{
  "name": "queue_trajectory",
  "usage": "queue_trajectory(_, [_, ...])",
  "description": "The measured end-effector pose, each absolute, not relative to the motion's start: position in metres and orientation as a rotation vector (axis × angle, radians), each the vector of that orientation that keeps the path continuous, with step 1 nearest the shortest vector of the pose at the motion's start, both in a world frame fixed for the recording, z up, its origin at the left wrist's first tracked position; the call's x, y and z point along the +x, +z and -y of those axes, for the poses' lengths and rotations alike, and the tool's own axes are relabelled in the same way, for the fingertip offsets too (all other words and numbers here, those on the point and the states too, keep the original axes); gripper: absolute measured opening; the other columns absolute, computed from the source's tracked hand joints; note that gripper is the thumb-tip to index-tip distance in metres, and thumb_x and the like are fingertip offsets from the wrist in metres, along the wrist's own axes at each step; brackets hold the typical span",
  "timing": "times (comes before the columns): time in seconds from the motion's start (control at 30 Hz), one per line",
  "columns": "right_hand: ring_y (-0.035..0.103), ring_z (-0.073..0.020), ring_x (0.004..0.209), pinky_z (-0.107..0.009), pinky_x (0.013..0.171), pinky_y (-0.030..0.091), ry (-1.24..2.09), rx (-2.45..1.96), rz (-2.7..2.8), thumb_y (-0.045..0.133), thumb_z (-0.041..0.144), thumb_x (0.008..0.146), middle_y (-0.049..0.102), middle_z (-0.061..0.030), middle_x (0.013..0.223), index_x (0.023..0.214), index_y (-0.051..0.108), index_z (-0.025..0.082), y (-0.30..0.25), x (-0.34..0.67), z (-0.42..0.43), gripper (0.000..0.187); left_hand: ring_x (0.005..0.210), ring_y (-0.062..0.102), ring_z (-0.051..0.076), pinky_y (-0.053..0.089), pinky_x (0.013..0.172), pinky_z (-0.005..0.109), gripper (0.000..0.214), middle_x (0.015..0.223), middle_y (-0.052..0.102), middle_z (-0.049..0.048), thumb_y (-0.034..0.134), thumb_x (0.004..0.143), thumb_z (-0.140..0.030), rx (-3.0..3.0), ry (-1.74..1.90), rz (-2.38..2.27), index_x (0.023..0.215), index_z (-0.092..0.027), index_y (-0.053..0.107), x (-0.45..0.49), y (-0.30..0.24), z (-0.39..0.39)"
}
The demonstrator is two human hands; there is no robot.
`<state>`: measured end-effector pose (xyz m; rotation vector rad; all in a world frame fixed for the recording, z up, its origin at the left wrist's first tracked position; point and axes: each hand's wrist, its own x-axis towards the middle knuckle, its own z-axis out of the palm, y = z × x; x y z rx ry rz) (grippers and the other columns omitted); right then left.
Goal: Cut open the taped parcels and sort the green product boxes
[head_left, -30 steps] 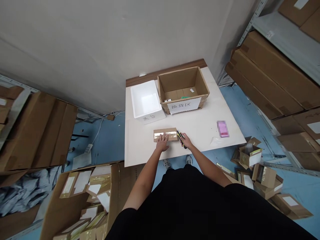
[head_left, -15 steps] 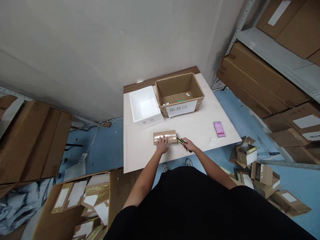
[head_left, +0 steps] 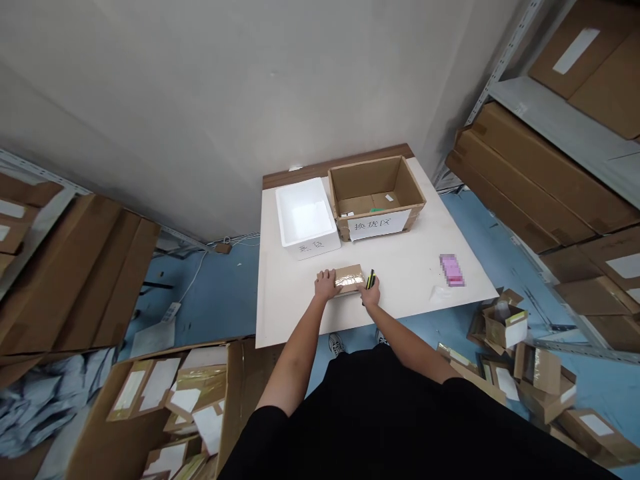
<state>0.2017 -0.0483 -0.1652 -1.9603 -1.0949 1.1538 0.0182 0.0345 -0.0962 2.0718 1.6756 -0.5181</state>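
A small cardboard box [head_left: 349, 276] with shiny clear tape along its top lies near the front edge of the white-topped table [head_left: 285, 307]. My left hand [head_left: 326, 285] grips the box's left end, its fingers bent over the corner. At the opposite end, my right hand [head_left: 371, 293] is closed around a yellow-and-black utility knife [head_left: 371, 280], which points up and away from me. The fingers of that hand also touch the box's right front corner. I cannot make out whether the blade is out.
Behind the box stand a white foam bin [head_left: 313, 245] and an open carton [head_left: 415, 217] with a paper label and a few small items inside. A blurred pink item [head_left: 452, 270] lies at right. Discarded boxes [head_left: 537, 370] cover the floor; a large carton [head_left: 240, 373] of packages sits lower left.
My left hand has shifted from the box's top to its left end. My right hand has turned the knife more upright and come against the right end. The camera view has shifted slightly.
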Motion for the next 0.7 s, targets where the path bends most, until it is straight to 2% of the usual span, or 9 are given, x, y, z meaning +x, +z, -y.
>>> queue_trajectory(0.1, [0.075, -0.0289, 0.112, -0.038, 0.091, 0.063, 1.054, -2.091, 0.976, 0.067, 0.051, 0.090, 0.071, -0.0177, 0.133, 0.166, 0.024, 0.017, -0.164, 0.206, 0.020, 0.094, 0.146, 0.046, 0.040, 0.045, 0.113, 0.050, 0.079, 0.162, 0.047, 0.0236, 0.047, 0.102, -0.057, 2.003, -0.527, -1.832, 0.168, -0.018, 0.029, 0.017, -0.098, -0.009])
queue_trajectory(0.2, [0.072, -0.0313, 0.121, -0.041, 0.096, 0.061, 1.120, -2.204, 0.979, 0.069, 0.052, 0.089, 0.067, -0.0219, 0.142, 0.166, 0.026, 0.015, -0.159, 0.217, -0.013, 0.096, 0.135, 0.057, 0.038, 0.049, 0.106, 0.046, 0.072, 0.150, 0.056, 0.0275, 0.040, 0.107, -0.045, 1.989, -0.519, -1.814, 0.169, -0.011, 0.028, 0.022, -0.107, 0.034])
queue_trajectory(0.3, [0.073, -0.0338, 0.116, -0.042, 0.091, 0.062, 1.159, -2.219, 1.052, 0.075, 0.050, 0.088, 0.068, -0.0250, 0.139, 0.166, 0.029, 0.014, -0.152, 0.223, -0.041, 0.097, 0.126, 0.064, 0.033, 0.054, 0.099, 0.042, 0.068, 0.141, 0.064, 0.0231, 0.033, 0.110, -0.042, 1.993, -0.459, -1.599, 0.171, -0.012, 0.023, 0.032, -0.117, 0.077])
queue_trajectory(0.37, [0.073, -0.0324, 0.111, -0.038, 0.088, 0.062, 1.153, -2.184, 1.115, 0.080, 0.045, 0.085, 0.070, -0.0240, 0.136, 0.164, 0.034, 0.014, -0.147, 0.226, -0.053, 0.097, 0.126, 0.064, 0.032, 0.055, 0.099, 0.040, 0.065, 0.139, 0.064, 0.0200, 0.038, 0.109, -0.041, 2.023, -0.410, -1.552, 0.169, -0.017, 0.029, 0.037, -0.118, 0.088])
queue_trajectory(0.47, [0.076, -0.0248, 0.092, -0.031, 0.076, 0.062, 1.198, -2.106, 1.054, 0.080, 0.044, 0.086, 0.071, -0.0191, 0.134, 0.165, 0.036, 0.016, -0.143, 0.238, -0.050, 0.095, 0.132, 0.060, 0.031, 0.055, 0.100, 0.040, 0.065, 0.146, 0.060, 0.0167, 0.050, 0.103, -0.027, 2.117, -0.359, -1.627, 0.167, -0.026, 0.035, 0.036, -0.111, 0.072])
queue_trajectory(0.5, [0.075, -0.0218, 0.083, -0.029, 0.071, 0.062, 1.221, -2.080, 1.011, 0.080, 0.046, 0.086, 0.071, -0.0173, 0.134, 0.166, 0.035, 0.018, -0.144, 0.245, -0.043, 0.096, 0.138, 0.056, 0.031, 0.055, 0.102, 0.040, 0.072, 0.152, 0.057, 0.0159, 0.055, 0.100, -0.022, 2.169, -0.354, -1.635, 0.168, -0.029, 0.032, 0.034, -0.108, 0.059])
queue_trajectory(0.57, [0.073, -0.0180, 0.071, -0.028, 0.065, 0.061, 1.263, -2.035, 0.984, 0.081, 0.050, 0.085, 0.072, -0.0150, 0.133, 0.168, 0.033, 0.021, -0.148, 0.258, -0.018, 0.100, 0.154, 0.039, 0.034, 0.050, 0.111, 0.044, 0.093, 0.170, 0.039, 0.0139, 0.068, 0.091, -0.017, 2.302, -0.413, -1.514, 0.171, -0.034, 0.023, 0.032, -0.101, 0.031])
queue_trajectory(0.63, [0.074, -0.0190, 0.073, -0.029, 0.066, 0.061, 1.305, -2.022, 1.052, 0.087, 0.051, 0.079, 0.070, -0.0154, 0.137, 0.169, 0.032, 0.024, -0.155, 0.267, 0.015, 0.108, 0.164, 0.021, 0.037, 0.042, 0.120, 0.050, 0.101, 0.179, 0.023, 0.0105, 0.076, 0.087, -0.018, 2.399, -0.520, -1.303, 0.171, -0.038, 0.023, 0.032, -0.097, 0.008])
queue_trajectory(0.7, [0.076, -0.0227, 0.085, -0.031, 0.071, 0.062, 1.322, -2.071, 1.128, 0.089, 0.051, 0.076, 0.071, -0.0146, 0.138, 0.168, 0.035, 0.025, -0.164, 0.270, 0.049, 0.110, 0.165, 0.016, 0.038, 0.039, 0.122, 0.052, 0.101, 0.181, 0.020, 0.0091, 0.082, 0.085, -0.025, 2.425, -0.587, -1.187, 0.169, -0.039, 0.029, 0.034, -0.097, -0.006])
